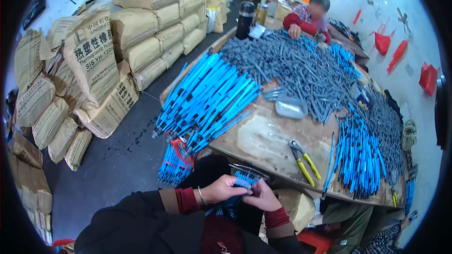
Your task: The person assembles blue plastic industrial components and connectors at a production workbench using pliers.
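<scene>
A bundle of thin blue tubes [246, 178] is upright in my lap, just off the table's near edge. My left hand [223, 190] grips its left side, fingers wrapped round and the thumb across the front. From the other side my right hand [263, 196] closes on the same bundle, its fingertips close to the left thumb. Lower ends of the tubes spread out beneath my hands. Some of the fingers are hidden behind the bundle.
Blue tubes with black fittings [207, 99] lie piled on the wooden table [263, 134], beside grey plastic parts [301, 75], a clear tray [291, 108] and yellow-handled pliers [305, 162]. A co-worker [308, 19] sits at the far side. Stacked paper sacks [146, 28] line the left.
</scene>
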`<state>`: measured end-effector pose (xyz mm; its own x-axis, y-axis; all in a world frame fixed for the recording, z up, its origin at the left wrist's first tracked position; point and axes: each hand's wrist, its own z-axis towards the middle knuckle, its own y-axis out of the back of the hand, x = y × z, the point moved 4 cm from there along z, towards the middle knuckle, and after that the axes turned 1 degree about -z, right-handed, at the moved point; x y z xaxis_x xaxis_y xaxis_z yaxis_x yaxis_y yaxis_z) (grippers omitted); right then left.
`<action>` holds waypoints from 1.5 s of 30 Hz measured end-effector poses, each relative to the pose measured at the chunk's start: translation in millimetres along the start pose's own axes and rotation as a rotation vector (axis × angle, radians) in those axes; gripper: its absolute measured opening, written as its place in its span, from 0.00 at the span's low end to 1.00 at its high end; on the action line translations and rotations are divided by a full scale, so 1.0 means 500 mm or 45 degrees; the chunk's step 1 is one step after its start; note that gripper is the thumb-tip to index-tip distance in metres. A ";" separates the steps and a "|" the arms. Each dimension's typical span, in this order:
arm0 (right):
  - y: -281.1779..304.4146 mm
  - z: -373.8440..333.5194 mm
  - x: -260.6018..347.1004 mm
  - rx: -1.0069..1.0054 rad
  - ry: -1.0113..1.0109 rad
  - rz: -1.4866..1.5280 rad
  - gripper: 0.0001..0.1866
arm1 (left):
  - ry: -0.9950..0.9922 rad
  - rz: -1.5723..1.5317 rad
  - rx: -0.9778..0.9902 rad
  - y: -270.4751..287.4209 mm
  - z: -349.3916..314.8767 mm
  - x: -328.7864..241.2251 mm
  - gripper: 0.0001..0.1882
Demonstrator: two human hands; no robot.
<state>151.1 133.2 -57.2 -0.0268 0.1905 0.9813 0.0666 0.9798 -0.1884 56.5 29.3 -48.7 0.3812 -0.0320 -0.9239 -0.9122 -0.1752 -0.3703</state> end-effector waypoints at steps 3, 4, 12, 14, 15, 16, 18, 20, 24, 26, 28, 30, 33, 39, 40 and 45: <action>-0.004 0.016 0.000 -0.554 0.154 -0.277 0.28 | -0.013 0.054 -0.146 0.001 0.031 -0.014 0.11; -0.014 0.019 0.001 -0.678 0.249 -0.467 0.27 | -0.043 0.047 -0.147 0.001 0.032 -0.009 0.11; -0.058 0.031 -0.005 -1.018 0.353 -0.639 0.27 | -0.148 0.051 -0.062 0.026 -0.023 0.012 0.18; -0.055 0.031 -0.004 -1.076 0.369 -0.669 0.27 | -0.193 0.028 -0.178 0.024 -0.032 0.021 0.17; -0.053 0.030 -0.001 -1.126 0.400 -0.703 0.27 | -0.251 0.013 -0.300 0.027 -0.036 0.019 0.17; -0.054 0.028 0.001 -1.176 0.431 -0.736 0.26 | -0.309 -0.002 -0.422 0.032 -0.044 0.016 0.17; -0.057 0.026 -0.001 -1.185 0.410 -0.714 0.25 | -0.332 0.161 -0.454 0.049 -0.043 0.000 0.17; -0.058 0.025 -0.003 -1.199 0.383 -0.677 0.22 | -0.391 0.491 -0.511 0.070 -0.034 -0.025 0.15; -0.070 0.041 0.021 -1.160 0.516 -0.824 0.23 | -0.211 0.339 -0.323 0.063 0.012 -0.075 0.08; -0.078 0.033 0.014 -1.161 0.517 -0.941 0.20 | -0.238 0.386 -0.369 0.056 0.004 -0.078 0.05; -0.085 0.028 0.006 -1.191 0.528 -0.969 0.17 | -0.268 0.431 -0.411 0.058 0.001 -0.072 0.04; -0.076 0.040 -0.014 -1.173 0.518 -0.693 0.17 | -0.446 0.545 -0.346 0.057 0.002 -0.079 0.06; -0.071 0.047 -0.017 -1.103 0.436 -0.445 0.15 | -0.379 0.392 -0.381 0.060 0.000 -0.084 0.05; -0.076 0.056 -0.004 -1.004 0.257 -0.563 0.10 | -0.448 0.020 -0.608 0.089 -0.006 -0.111 0.04; -0.075 0.058 -0.005 -1.008 0.256 -0.563 0.10 | -0.509 0.207 -0.563 0.098 -0.006 -0.113 0.05; -0.074 0.067 -0.003 -0.970 0.250 -0.562 0.10 | -0.650 0.713 -0.397 0.120 -0.009 -0.127 0.08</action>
<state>115.5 98.8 -53.3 -0.0406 -0.2759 0.9603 0.7352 0.6426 0.2157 -21.7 16.3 -11.6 -0.3024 0.2430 -0.9217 -0.8349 -0.5340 0.1331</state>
